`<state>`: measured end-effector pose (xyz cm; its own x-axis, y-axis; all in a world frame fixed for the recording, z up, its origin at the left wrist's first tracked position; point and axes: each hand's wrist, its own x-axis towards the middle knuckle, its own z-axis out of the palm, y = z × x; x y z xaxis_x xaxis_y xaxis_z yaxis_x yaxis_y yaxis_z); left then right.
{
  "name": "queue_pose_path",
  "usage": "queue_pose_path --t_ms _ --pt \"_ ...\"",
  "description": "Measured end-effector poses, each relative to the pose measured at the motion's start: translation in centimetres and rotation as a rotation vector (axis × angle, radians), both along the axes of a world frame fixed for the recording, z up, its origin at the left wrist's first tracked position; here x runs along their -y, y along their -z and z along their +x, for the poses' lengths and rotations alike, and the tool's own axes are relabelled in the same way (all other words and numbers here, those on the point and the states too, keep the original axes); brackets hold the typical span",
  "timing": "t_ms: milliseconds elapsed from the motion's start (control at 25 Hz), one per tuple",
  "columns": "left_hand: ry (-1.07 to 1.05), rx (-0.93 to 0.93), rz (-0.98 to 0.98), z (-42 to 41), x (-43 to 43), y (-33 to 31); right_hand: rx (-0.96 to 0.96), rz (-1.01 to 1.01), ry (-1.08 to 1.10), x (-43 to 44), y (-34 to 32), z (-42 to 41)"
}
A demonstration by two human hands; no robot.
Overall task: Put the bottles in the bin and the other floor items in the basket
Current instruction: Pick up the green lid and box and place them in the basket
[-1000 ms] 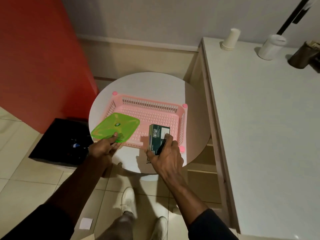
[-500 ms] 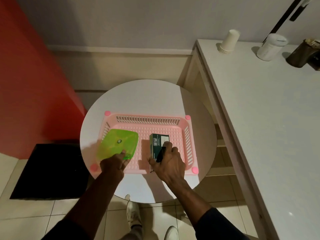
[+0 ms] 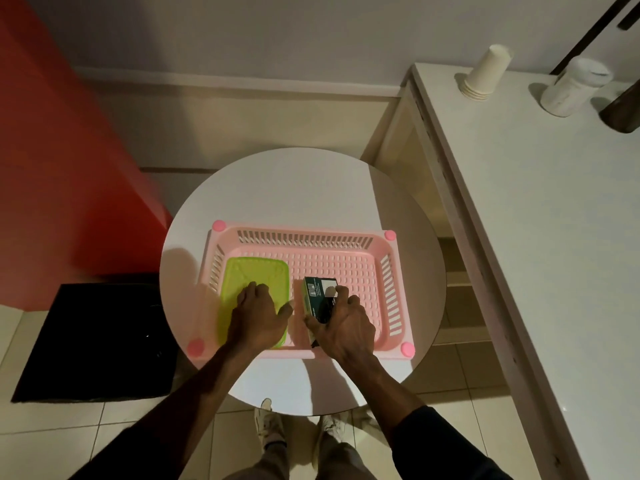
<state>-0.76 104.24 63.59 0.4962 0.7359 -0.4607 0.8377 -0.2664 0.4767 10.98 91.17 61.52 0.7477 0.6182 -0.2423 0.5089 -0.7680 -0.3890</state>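
A pink slotted basket (image 3: pixel 346 247) sits on a round white table (image 3: pixel 298 188). A green plastic lid (image 3: pixel 254 275) lies flat in the basket's left half, and my left hand (image 3: pixel 258 315) rests on top of it with fingers curled. My right hand (image 3: pixel 341 323) grips a dark green box (image 3: pixel 317 289) with a white panel, held inside the basket's middle, just right of the lid. A black bin (image 3: pixel 93 341) stands on the floor to the table's left; its inside is too dark to make out.
A red wall panel (image 3: pixel 62 168) rises behind the bin. A white counter (image 3: pixel 554 237) runs along the right, with stacked paper cups (image 3: pixel 485 72), a white jar (image 3: pixel 575 86) and a dark container (image 3: pixel 623 109) at its far end. Open shelves (image 3: pixel 457 282) sit under the counter.
Both hands have moved forward and down into the basket. The green lid went from tilted over the basket's left edge to lying flat inside. The box has come lower.
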Motion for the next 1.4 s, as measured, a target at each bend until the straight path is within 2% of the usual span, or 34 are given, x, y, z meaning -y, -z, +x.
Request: queue_pose_path --t_ms 120,200,560,840,1120,1240,1400 --pt "0.198 -0.293 -0.022 0.2 -1.0 3.4 -0.017 -0.033 -0.029 -0.6 0.9 0.8" --pt "0.252 -0.358 0.038 -0.2 -1.4 4.7 -0.024 -0.065 -0.034 -0.8 1.6 1.2" --pt "0.285 -0.328 0.209 0.3 -2.2 6.7 0.001 -0.108 -0.071 -1.8 3.9 1.7" --pt "0.321 -0.338 0.234 -0.4 -3.1 7.6 -0.012 -0.12 -0.093 -5.5 4.1 2.6" --pt "0.365 -0.407 0.277 -0.1 -3.2 7.6 -0.084 -0.051 -0.147 -8.7 4.0 2.8" --pt "0.355 -0.387 0.272 -0.1 -3.3 7.7 -0.103 -0.011 -0.146 -7.7 3.8 2.5" --pt "0.326 -0.29 0.252 -0.6 -3.4 7.3 -0.028 -0.009 -0.177 -5.2 3.2 0.8"
